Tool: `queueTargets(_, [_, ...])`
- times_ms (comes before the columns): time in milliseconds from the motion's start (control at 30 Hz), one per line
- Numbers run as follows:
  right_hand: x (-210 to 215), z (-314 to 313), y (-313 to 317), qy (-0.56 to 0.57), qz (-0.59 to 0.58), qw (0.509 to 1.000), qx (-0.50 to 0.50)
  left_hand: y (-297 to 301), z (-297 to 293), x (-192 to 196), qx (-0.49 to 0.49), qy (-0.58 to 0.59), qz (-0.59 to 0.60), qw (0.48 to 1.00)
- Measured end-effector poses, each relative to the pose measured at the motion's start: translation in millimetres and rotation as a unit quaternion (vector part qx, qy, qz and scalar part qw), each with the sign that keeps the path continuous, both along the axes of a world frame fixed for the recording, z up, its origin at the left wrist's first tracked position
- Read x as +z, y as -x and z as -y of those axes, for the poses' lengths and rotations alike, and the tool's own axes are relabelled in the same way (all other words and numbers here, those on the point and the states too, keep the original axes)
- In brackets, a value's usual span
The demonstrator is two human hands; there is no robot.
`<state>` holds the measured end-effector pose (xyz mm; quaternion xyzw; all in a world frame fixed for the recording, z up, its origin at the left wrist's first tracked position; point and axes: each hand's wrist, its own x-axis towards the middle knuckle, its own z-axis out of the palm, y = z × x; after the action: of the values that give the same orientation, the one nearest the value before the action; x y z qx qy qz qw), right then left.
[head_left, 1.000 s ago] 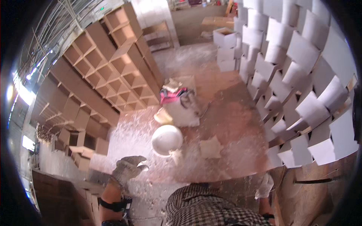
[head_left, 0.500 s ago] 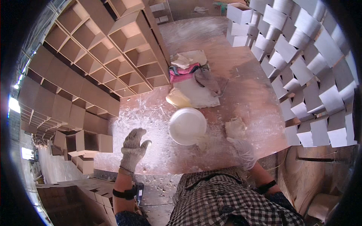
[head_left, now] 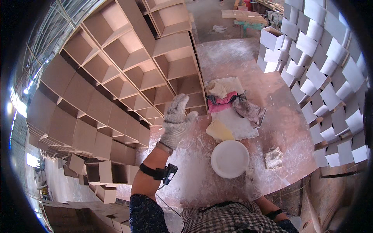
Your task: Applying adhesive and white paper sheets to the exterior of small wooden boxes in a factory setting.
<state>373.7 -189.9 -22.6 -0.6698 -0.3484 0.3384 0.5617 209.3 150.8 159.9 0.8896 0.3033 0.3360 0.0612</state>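
My left hand (head_left: pixel 177 121), in a pale knitted work glove, is raised before the stack of brown open-fronted boxes (head_left: pixel 136 52). Its fingers and thumb stand apart, with nothing between them. My right hand (head_left: pixel 252 188), in a whitish glove, is low over the near table edge. It is blurred and blends with the dusty tabletop, so its fingers do not show clearly. Nearest to it are a round white dish (head_left: pixel 230 159) and a rough whitish block (head_left: pixel 274 158). Farther back, a yellowish piece (head_left: pixel 220 130), perhaps a sponge, lies beside a pale sheet (head_left: pixel 245 129).
A pink cloth (head_left: pixel 220 102) and a greyish cloth (head_left: pixel 248 111) lie on the pale sheet. Rows of white and grey boxes (head_left: pixel 326 93) rise along the right side. Loose brown boxes (head_left: pixel 112 172) sit at the left table edge. Wood pieces (head_left: pixel 243 14) lie beyond the table.
My left hand has moved up and forward toward the brown boxes. My right hand has drawn back from beside the whitish block. The whole view has shifted, moving the table things right and down.
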Motion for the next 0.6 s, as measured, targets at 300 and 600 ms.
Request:
queueTargets(300, [49.8, 5.8, -32.5, -0.103, -0.225, 0.948, -0.198, -83.9, -29.8, 54.9, 0.087, -0.154, 0.092, 0.98])
queueTargets(600, [68.7, 41.8, -27.0, -0.089, -0.437, 0.886, -0.127, -119.0, -77.9, 62.9, 0.233, -0.063, -0.004, 0.971])
